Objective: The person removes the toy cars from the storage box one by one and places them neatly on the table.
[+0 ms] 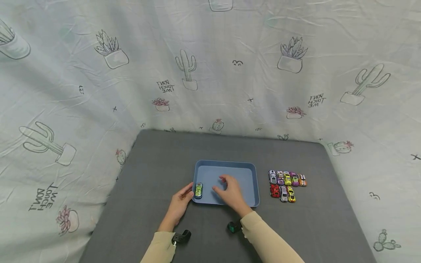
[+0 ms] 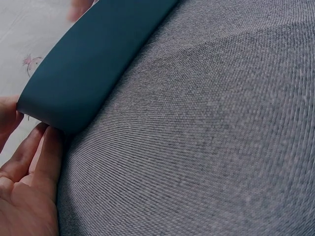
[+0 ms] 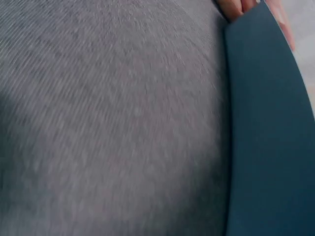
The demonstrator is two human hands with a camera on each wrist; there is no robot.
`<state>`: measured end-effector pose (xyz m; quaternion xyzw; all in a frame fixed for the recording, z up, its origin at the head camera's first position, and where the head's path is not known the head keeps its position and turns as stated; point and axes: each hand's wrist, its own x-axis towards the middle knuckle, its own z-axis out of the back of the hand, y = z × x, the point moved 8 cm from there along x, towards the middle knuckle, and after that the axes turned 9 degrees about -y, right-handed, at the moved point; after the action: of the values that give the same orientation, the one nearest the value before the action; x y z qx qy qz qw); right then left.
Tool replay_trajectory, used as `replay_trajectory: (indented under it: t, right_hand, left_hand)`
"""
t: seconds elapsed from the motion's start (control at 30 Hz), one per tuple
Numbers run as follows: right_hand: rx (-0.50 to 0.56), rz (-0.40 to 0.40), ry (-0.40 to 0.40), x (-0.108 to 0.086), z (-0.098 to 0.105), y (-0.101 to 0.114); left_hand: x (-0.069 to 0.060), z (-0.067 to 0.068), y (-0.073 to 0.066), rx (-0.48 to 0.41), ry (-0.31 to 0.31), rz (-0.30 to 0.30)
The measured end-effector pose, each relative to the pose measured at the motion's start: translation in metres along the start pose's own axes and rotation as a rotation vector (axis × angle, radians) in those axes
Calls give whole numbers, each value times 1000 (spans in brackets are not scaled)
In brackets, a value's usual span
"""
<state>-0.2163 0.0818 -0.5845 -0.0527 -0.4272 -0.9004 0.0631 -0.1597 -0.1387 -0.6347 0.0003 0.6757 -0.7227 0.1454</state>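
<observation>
A shallow blue tray [image 1: 227,165] lies on the grey cloth. Inside its left front part sits a green toy car [image 1: 198,190]. My left hand [image 1: 178,204] grips the tray's left front corner; in the left wrist view its thumb is by the rim and its fingers [image 2: 48,157] touch the outside of the tray wall [image 2: 93,64]. Over the middle of the tray is my right hand [image 1: 231,193], thumb and forefinger apart and nothing between them. In the right wrist view the tray's front wall [image 3: 270,128] hides most of that hand.
To the right of the tray, several toy cars stand in two rows, among them a red car [image 1: 275,190], an orange and white car [image 1: 302,180] and a yellow car [image 1: 291,194]. A cactus-print curtain [image 1: 210,73] hangs behind the grey table [image 1: 158,157].
</observation>
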Motion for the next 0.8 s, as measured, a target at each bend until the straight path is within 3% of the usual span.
replay_trajectory:
  t: [0.37, 0.67, 0.8]
  right_hand:
    - [-40, 12, 230, 3, -36, 17]
    - [-62, 19, 323, 2, -54, 26]
    - [-68, 30, 337, 2, -58, 32]
  left_hand:
    - [0, 0, 2, -2, -6, 11]
    - [0, -1, -1, -34, 31, 30]
    - [-5, -2, -16, -33, 50, 21]
